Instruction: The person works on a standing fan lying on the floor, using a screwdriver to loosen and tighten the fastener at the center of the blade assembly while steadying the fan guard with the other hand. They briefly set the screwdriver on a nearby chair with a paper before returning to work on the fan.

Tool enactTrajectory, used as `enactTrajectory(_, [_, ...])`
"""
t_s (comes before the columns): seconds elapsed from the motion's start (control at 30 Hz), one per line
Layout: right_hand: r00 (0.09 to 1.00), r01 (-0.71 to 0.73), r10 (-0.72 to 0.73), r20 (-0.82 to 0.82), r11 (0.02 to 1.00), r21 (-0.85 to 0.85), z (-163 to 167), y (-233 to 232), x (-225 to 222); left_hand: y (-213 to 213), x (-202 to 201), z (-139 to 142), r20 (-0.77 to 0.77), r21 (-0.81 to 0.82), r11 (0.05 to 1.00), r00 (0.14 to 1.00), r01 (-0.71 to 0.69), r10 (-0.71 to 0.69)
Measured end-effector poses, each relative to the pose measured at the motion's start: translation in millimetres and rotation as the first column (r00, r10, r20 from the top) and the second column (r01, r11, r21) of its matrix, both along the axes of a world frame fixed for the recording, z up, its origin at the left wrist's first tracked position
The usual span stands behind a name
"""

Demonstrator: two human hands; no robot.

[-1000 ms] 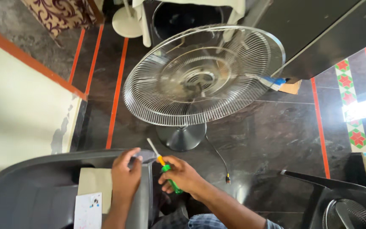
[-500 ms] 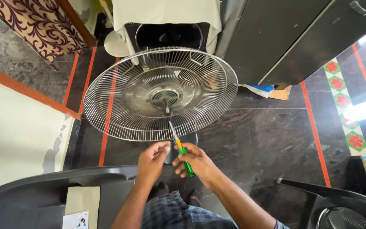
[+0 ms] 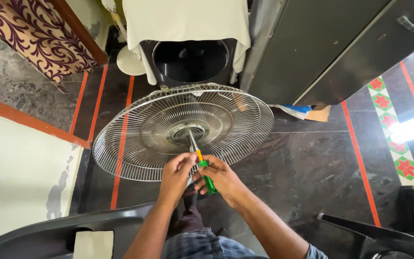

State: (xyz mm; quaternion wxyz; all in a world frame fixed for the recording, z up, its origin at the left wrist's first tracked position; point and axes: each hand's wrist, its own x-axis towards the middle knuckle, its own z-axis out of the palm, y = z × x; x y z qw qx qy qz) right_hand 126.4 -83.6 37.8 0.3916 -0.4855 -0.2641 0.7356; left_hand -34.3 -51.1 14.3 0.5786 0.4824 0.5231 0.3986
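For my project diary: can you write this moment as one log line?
right hand: grips green screwdriver | left hand: on shaft | tip: at fan guard hub

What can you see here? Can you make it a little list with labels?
place: dark stone floor with orange lines
main thing: round wire fan guard, tilted, with a metal hub in the middle
tool: screwdriver with a green and orange handle, its tip pointing at the hub
right hand: grip closed around the screwdriver handle
left hand: fingers by the screwdriver shaft, near the guard's edge
behind: black bin under a pale cloth, grey cabinet
near: dark plastic chair
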Motion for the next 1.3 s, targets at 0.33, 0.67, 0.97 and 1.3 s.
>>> enactTrajectory(0.33, [1.0,0.016,-0.016,0.002,0.998,-0.054,-6,12,-3,18,0,-1,0.062,-0.131,0.991,0.998,0.009,-0.001])
enactTrajectory(0.67, [1.0,0.002,0.0,0.025,0.998,-0.057,14,13,-8,20,-2,14,0.044,-0.177,0.984,0.999,0.018,-0.01])
enactTrajectory(0.97, [1.0,0.021,-0.021,-0.011,0.999,-0.045,9,8,-8,22,0,6,0.044,-0.131,0.99,0.998,0.051,-0.046])
enactTrajectory(1.3, [1.0,0.026,-0.026,0.001,0.998,-0.06,11,9,-11,20,-2,19,0.002,-0.246,0.969,1.0,0.02,-0.02])
